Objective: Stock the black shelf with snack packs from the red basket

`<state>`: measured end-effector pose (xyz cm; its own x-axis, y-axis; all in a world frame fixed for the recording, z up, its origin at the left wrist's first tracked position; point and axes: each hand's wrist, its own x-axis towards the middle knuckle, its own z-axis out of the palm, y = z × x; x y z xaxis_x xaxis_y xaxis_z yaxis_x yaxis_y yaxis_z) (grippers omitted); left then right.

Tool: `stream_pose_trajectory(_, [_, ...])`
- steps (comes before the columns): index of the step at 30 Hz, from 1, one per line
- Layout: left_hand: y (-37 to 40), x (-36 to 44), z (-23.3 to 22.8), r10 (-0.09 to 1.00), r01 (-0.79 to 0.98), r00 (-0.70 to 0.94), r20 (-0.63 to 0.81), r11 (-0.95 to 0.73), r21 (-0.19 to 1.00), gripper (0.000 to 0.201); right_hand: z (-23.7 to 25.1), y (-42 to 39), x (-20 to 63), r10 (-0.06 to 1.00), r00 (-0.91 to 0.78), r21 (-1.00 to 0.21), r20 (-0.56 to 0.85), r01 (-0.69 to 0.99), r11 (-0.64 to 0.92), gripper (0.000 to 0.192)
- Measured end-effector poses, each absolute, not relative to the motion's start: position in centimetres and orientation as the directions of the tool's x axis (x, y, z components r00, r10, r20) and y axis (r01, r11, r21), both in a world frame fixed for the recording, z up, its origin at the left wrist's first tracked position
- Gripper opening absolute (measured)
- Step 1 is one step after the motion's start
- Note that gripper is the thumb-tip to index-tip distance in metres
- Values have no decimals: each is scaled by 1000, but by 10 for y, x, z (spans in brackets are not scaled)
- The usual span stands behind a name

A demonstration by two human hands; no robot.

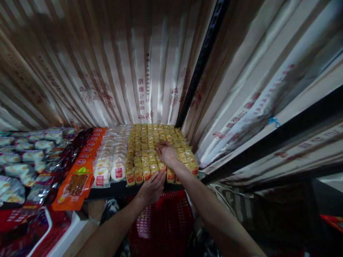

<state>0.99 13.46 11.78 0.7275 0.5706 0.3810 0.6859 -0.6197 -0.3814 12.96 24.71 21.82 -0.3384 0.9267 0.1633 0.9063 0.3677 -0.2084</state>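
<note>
Rows of small yellow wrapped snack packs fill the right end of a dark shelf. My right hand reaches in over these rows, its fingers curled onto packs near the middle. At the shelf's front edge, my left hand has its fingers together against the front packs of one row. That row lies between my two hands. My palms and part of the packs under the fingers are hidden.
White round packs in clear wrap stand left of the yellow ones, then orange bags and silvery white packs. A red basket is below the shelf. Printed pale sheeting hangs behind; a black post rises at the corner.
</note>
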Motion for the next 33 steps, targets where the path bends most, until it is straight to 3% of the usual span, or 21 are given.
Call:
stream_pose_trajectory(9, [135, 10, 118, 545, 682, 731, 411, -605, -411, 45, 216, 259, 135, 924, -318, -254, 211, 895, 366, 32])
stream_pose_trajectory(17, [135, 9, 118, 546, 679, 734, 403, -608, -412, 47, 221, 262, 122, 939, -320, -259, 123, 903, 342, 30])
stream_pose_trajectory(23, [135, 10, 116, 541, 688, 725, 426, -596, -414, 46, 230, 274, 127, 923, -297, -209, 245, 913, 350, 33])
stream_pose_trajectory(28, [136, 10, 116, 526, 691, 721, 451, -594, -412, 46, 225, 291, 118, 948, -273, -177, 162, 937, 300, 35])
stream_pose_trajectory(33, [136, 10, 118, 527, 698, 714, 460, -587, -410, 46, 221, 298, 115, 955, -269, -223, 124, 930, 291, 34])
